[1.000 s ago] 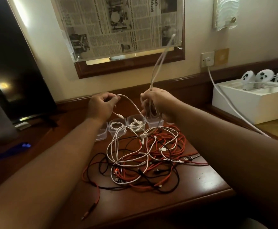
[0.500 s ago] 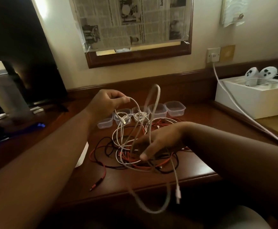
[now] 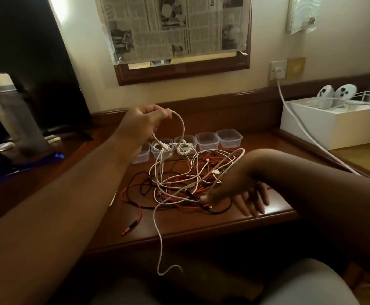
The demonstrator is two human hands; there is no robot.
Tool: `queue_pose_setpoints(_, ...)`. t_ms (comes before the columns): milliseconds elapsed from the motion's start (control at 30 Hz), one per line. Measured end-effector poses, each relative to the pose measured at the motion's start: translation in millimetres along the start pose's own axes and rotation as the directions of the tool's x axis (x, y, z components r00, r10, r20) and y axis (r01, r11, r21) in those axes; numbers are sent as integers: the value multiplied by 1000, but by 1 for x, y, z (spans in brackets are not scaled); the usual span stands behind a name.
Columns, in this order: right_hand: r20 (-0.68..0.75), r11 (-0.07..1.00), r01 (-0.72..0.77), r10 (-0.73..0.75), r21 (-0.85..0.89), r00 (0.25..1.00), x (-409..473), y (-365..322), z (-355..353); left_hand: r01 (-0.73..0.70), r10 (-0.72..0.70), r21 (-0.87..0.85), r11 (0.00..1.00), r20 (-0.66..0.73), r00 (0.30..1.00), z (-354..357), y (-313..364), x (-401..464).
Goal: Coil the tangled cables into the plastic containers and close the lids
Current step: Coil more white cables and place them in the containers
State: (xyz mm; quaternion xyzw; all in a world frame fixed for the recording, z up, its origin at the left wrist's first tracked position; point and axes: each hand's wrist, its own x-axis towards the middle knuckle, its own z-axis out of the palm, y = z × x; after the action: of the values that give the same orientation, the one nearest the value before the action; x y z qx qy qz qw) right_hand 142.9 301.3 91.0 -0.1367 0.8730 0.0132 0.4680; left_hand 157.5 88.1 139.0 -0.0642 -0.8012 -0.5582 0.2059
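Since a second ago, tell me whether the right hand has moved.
Yes. The right hand dropped from above the containers to the cable tangle nearer the desk's front edge.

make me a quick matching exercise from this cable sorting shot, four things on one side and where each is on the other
Things:
1. left hand
2. right hand
3. red plug
4. rightmost container

Places or states:
A. lies on the desk near its front edge, left of the tangle
B. raised above the row of containers, pinching a white cable
C. no cable visible in it, lid off
D. low over the right side of the tangle, fingers spread toward the desk

Pairs: 1-B, 2-D, 3-A, 4-C
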Motion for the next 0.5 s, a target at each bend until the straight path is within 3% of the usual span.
queue_pose_setpoints(67, -1, 999, -22, 22, -47, 1000, -10, 3, -6, 29, -29, 1, 1000, -14, 999, 0, 6, 2)
queue_pose_setpoints(100, 14, 999, 43, -43, -6, 999, -15, 6, -9, 47, -47, -9, 999, -26, 999, 0, 9, 2)
queue_pose_setpoints(167, 7, 904, 322, -337, 282, 941, -20, 14, -14, 103, -108, -91, 991, -56, 993, 1, 12, 6)
queue_pose_setpoints(233, -121, 546, 536, -619, 644, 776, -20, 21, -15, 195, -212, -237, 952, -46, 976, 2, 14, 7)
queue_pose_setpoints(267, -219, 357, 584, -688, 729, 692, -19, 22, -14, 237, -256, -306, 922, -21, 966, 4, 15, 6)
queue_pose_setpoints(333, -380, 112, 622, -704, 775, 600, -17, 20, -11, 296, -311, -395, 870, 27, 950, 8, 16, 3)
queue_pose_setpoints(467, -547, -204, 540, -572, 817, 611, -23, -1, -1, 356, -366, -457, 815, 68, 928, 17, 17, -4)
queue_pose_setpoints(500, -597, -211, 579, -495, 788, 631, -23, -6, 1, 358, -367, -451, 817, 73, 928, 20, 18, -5)
